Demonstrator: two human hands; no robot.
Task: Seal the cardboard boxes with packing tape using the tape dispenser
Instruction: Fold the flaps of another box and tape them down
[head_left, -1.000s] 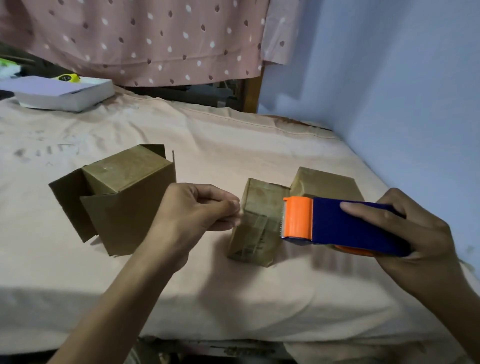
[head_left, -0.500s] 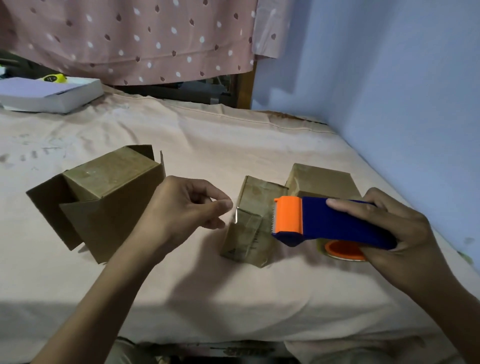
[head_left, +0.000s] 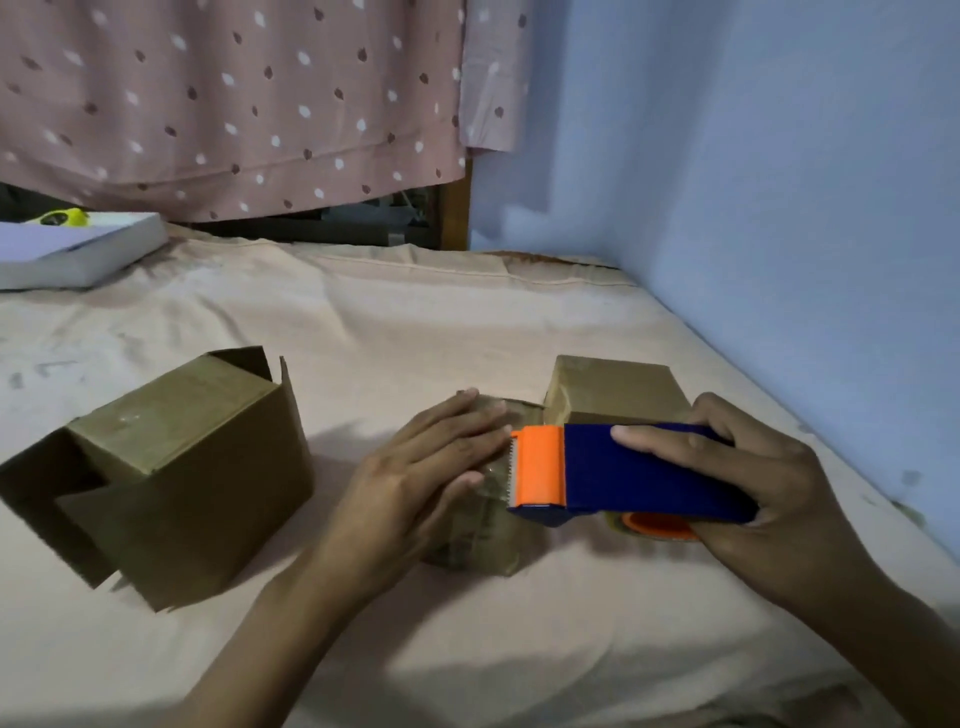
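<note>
A small cardboard box (head_left: 480, 540) sits on the bed in the middle, with clear tape on its top. My left hand (head_left: 426, 467) lies flat on it, fingers straight, pressing the top. My right hand (head_left: 748, 488) grips the blue and orange tape dispenser (head_left: 613, 473), whose toothed orange head touches the box beside my left fingertips. A second small box (head_left: 613, 389) stands just behind the dispenser. A larger box (head_left: 171, 467) with loose side flaps stands to the left.
The bed sheet (head_left: 363, 322) covers the whole work surface. A white flat box (head_left: 78, 254) with a yellow object (head_left: 57, 217) on it lies at the far left. A blue wall (head_left: 779, 208) bounds the right side, and a dotted curtain (head_left: 234, 104) hangs behind.
My left hand went from pinching the tape end in the air to lying flat on the middle box. The dispenser moved closer to that box.
</note>
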